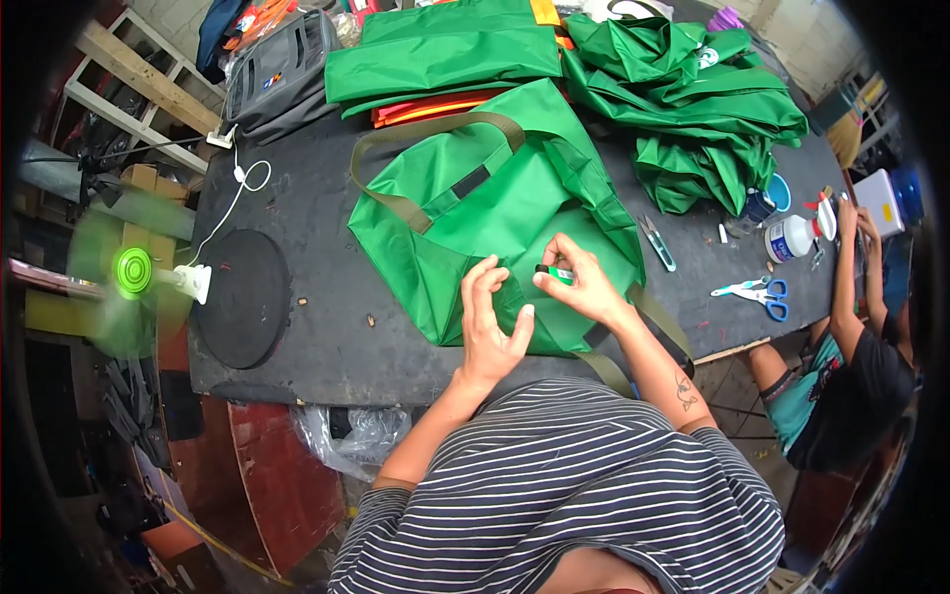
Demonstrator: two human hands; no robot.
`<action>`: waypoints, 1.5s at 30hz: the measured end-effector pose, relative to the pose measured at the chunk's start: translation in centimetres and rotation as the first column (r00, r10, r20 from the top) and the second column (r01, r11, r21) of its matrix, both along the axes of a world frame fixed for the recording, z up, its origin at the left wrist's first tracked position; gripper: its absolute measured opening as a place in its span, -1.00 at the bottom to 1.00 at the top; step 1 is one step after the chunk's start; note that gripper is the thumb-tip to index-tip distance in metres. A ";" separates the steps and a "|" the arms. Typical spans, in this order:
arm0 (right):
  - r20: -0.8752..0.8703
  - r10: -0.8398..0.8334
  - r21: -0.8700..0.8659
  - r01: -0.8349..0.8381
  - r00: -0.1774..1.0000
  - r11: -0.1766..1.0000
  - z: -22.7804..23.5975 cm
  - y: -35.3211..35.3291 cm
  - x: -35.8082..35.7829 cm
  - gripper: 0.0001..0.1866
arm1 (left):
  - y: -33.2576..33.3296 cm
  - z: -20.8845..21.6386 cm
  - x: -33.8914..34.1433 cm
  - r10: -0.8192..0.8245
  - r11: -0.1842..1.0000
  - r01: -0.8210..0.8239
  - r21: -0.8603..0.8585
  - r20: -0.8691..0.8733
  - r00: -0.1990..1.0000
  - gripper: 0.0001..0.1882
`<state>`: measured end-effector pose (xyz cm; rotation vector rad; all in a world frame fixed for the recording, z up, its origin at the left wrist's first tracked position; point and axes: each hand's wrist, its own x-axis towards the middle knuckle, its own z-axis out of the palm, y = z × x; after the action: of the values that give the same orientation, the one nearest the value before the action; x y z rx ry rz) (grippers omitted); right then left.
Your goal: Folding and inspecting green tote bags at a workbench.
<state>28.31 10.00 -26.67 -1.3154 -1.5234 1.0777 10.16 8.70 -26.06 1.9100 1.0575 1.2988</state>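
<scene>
We saw bright green on the tote bag (465,238), with an olive-brown webbing handle (485,118) and a black patch (471,180). The small object (559,274) was green with a black end. Our shirt (554,465) had thin white stripes on near-black. We found the counter (336,267) charcoal black, the folded fabric (445,64) plain green over orange cloth (435,106), and the crumpled fabric (712,109) green with a white mark. We noted a grey bag (282,74), a lime-green fan (134,273), blue-and-white scissors (777,300), a teal cutter (656,245), a white spray bottle (792,241) with some red at its nozzle, and a co-worker's black shirt (861,406) and teal shorts (804,396).
</scene>
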 end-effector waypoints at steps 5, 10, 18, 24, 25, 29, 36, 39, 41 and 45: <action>0.035 -0.045 0.047 0.043 0.998 0.998 -1.1 1.6 -1.2 -0.69 | -0.1 -1.3 -0.1 0.062 0.994 -0.053 -0.094 0.090 0.994 -0.52; 0.085 -0.073 0.100 0.064 0.994 0.993 -2.3 2.5 -1.9 -0.71 | 0.1 -1.0 -0.2 0.063 0.994 -0.057 -0.095 0.064 0.996 -0.55; 0.097 -0.039 -0.017 0.041 0.994 0.999 -1.6 2.5 -2.0 -0.70 | 0.3 -1.4 -0.2 0.060 0.991 -0.051 -0.121 0.067 0.996 -0.45; 0.118 -0.014 0.034 0.010 0.993 0.999 -2.8 2.6 -1.8 -0.77 | 0.3 -1.3 -0.1 0.054 0.993 -0.048 -0.105 0.063 0.997 -0.45; 0.109 -0.006 0.043 0.001 0.994 0.999 -3.0 2.6 -1.7 -0.78 | 0.3 -1.3 0.0 0.051 0.993 -0.043 -0.108 0.066 0.997 -0.45; -0.025 0.033 -0.073 -0.035 0.999 0.997 -2.7 2.5 -1.5 -0.78 | 0.3 -1.1 -0.2 0.067 0.992 -0.056 -0.116 0.090 0.994 -0.47; -0.139 -0.171 -0.038 0.167 0.975 0.985 -1.6 3.4 -0.4 -0.69 | 0.9 0.2 -1.7 0.342 0.926 -0.341 0.161 0.026 0.939 -0.62; -0.090 -0.112 -0.016 0.111 0.990 0.994 0.0 3.6 -0.8 -0.74 | 1.1 0.5 -2.2 0.375 0.908 -0.381 0.171 0.070 0.924 -0.58; 0.017 -0.104 0.026 0.104 0.994 0.994 0.9 3.6 -1.6 -0.74 | 1.4 1.3 -2.2 0.416 0.889 -0.406 0.211 -0.002 0.909 -0.54; 0.228 -0.150 0.331 0.068 0.962 0.941 4.0 3.2 -3.3 -0.69 | 2.2 0.8 -2.2 0.383 0.921 -0.370 0.122 -0.105 0.918 -0.30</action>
<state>24.98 13.20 -22.70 -1.3225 -1.7038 0.5754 8.00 10.91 -25.26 1.9466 1.5116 1.4744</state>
